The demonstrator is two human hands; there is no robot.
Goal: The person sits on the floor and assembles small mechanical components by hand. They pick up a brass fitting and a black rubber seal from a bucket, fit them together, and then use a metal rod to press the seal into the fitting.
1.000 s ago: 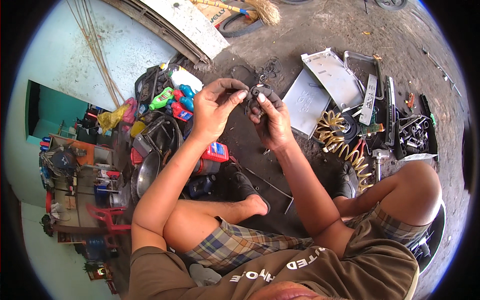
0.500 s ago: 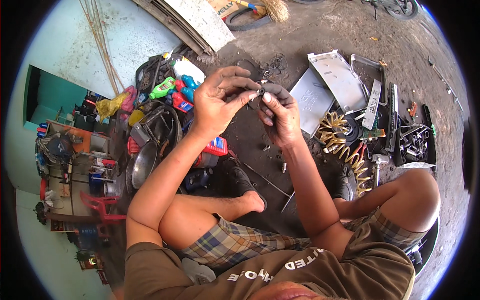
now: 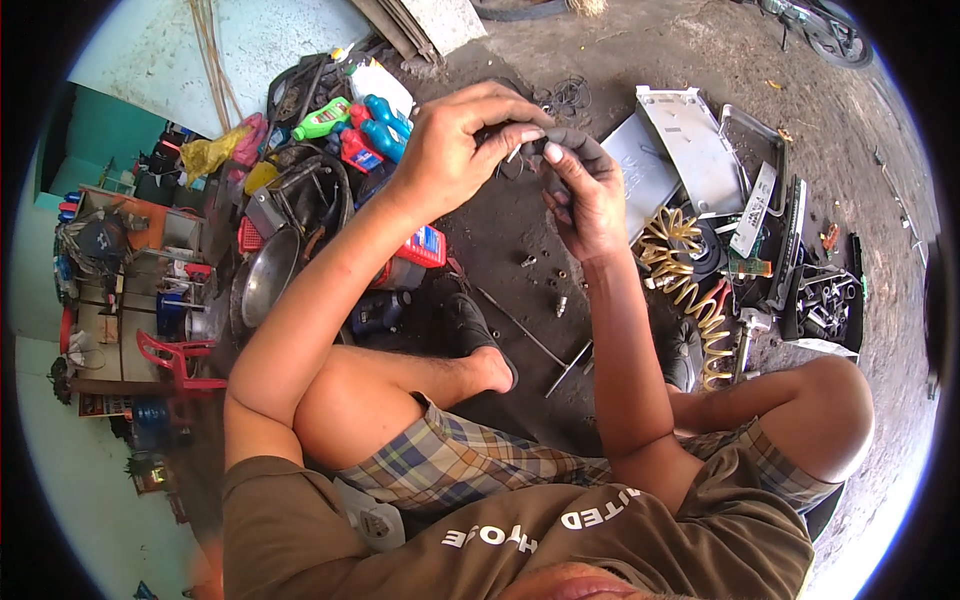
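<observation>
You are holding a small dark part (image 3: 530, 160) up between both hands, above the oily concrete floor (image 3: 500, 235). Your left hand (image 3: 455, 150) is pinching it from the left with curled fingers; your right hand (image 3: 585, 185) is gripping it from the right, fingers closed around it. What kind of part it is cannot be told.

Left of your left hand, a green bottle (image 3: 322, 120) is lying tilted beside two blue bottles (image 3: 385, 128) and a red bottle (image 3: 357, 150). A white jug (image 3: 380, 85) is sitting just behind them. A red box with a blue-and-white label (image 3: 425, 245) is lying under your left forearm. A yellow coiled hose (image 3: 685, 275) is lying right of your right wrist, near grey flat panels (image 3: 690, 140).
</observation>
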